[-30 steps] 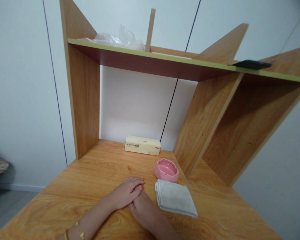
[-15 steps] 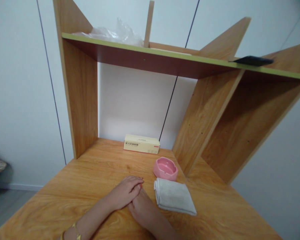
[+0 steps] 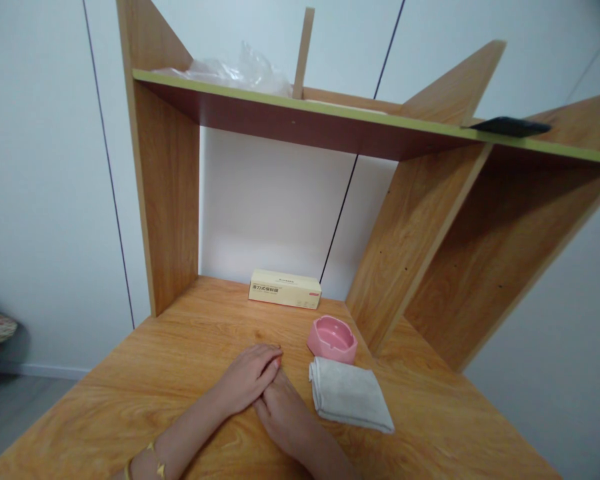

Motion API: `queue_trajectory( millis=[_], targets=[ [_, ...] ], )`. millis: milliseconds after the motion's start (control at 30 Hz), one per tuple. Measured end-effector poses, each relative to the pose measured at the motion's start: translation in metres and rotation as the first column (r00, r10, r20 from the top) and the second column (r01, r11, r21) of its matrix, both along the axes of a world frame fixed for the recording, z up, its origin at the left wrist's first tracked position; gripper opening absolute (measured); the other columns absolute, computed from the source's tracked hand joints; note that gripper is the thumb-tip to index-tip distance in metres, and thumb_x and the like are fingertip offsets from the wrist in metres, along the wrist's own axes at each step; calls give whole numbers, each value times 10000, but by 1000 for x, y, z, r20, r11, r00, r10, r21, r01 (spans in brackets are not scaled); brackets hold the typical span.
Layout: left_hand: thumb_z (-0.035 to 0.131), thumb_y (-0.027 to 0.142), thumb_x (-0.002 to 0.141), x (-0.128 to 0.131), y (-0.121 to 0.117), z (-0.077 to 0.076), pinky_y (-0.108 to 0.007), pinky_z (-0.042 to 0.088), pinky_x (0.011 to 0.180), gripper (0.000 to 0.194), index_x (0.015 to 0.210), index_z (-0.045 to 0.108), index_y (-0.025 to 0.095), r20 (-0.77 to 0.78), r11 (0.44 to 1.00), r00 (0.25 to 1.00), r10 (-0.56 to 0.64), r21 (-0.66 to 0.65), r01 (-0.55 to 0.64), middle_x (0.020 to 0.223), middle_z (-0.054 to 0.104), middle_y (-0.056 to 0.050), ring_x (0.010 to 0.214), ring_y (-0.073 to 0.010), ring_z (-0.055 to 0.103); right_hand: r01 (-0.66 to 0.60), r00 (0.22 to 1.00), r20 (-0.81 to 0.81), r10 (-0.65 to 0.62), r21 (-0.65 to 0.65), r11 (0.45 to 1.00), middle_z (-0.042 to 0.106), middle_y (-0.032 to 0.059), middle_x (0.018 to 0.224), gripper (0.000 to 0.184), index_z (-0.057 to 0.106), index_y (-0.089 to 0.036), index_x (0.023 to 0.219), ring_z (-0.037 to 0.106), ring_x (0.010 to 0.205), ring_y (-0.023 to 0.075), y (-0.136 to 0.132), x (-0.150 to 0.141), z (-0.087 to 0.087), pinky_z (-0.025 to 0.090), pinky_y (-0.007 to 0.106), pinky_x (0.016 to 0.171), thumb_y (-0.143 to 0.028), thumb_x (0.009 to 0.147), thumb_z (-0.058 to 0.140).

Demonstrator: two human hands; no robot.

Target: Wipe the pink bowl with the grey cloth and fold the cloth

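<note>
My left hand (image 3: 247, 379) rests across the fingers of my right hand (image 3: 284, 412), its own fingers lying flat and close together. The fingers of my right hand are mostly hidden beneath it; the back of that hand faces up. Both hands are on the wooden desk, and I see no object in them. A folded light grey cloth (image 3: 351, 395) lies just right of my right hand, apart from it. Touching or nearly touching the cloth's far edge is a pink ashtray (image 3: 333, 340) with notches in its rim. Gold bracelets circle my left wrist.
A pale yellow cling film box (image 3: 285, 290) stands at the back of the wooden desk (image 3: 145, 380). Upright panels (image 3: 420, 247) support a shelf (image 3: 260, 97) overhead. On the shelf are a clear plastic bag (image 3: 245, 73) and a flat dark object (image 3: 513, 126) near the right end.
My joined hands have shifted slightly left and away from me, the left still over the right. The camera view has wobbled a little. The cloth, ashtray and box stay in place.
</note>
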State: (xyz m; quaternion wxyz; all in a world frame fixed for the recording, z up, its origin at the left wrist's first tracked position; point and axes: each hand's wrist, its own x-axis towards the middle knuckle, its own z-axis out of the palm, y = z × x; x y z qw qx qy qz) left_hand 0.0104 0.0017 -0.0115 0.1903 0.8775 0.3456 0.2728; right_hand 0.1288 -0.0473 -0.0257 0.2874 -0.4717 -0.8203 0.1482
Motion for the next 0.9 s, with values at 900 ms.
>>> queue_trajectory(
  millis=[900],
  targets=[
    [276, 328, 897, -4, 11, -15, -364, 333, 965, 405, 1146, 538, 145, -43, 989, 989, 144, 37, -143, 1184, 553, -96, 1120, -199, 466, 33, 998, 61, -30, -53, 998, 330, 99, 1374, 588, 309, -122, 1325, 312, 1239, 208, -2, 0, 1, 247, 401, 1043, -122, 749, 425]
  ],
)
